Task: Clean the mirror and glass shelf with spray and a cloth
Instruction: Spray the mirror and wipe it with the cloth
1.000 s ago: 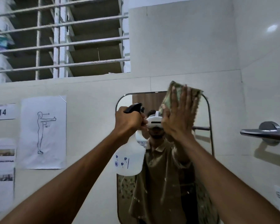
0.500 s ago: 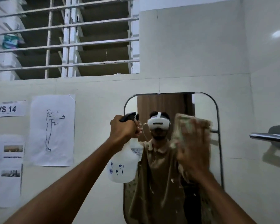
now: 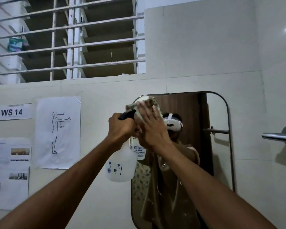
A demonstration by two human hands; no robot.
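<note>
Right now a person is wiping the upper left part of a wall mirror (image 3: 218, 162) with a patterned cloth (image 3: 151, 103). Their right hand (image 3: 153, 129) is pressing the cloth flat against the glass, fingers straight and spread. Their left hand (image 3: 121, 128) is gripping the neck of a translucent white spray bottle (image 3: 120, 166), fingers curled round it below the black trigger head, holding it up just beside the mirror's left edge.

By the look of it, the wiping step is in hand on the mirror, and the glass shelf is not in view. The next move probably calls for sweeping the cloth across to the right and down over the rest of the glass, with the bottle kept clear of the wiping path, since the two hands are crowding each other.

Around them, paper sheets are taped to the wall at left: a "WS 14" sign (image 3: 12, 111) and a standing-figure diagram (image 3: 59, 132). A barred window (image 3: 69, 38) is sitting above. A metal towel bar (image 3: 278, 137) is projecting from the right wall, near the mirror's right edge.
</note>
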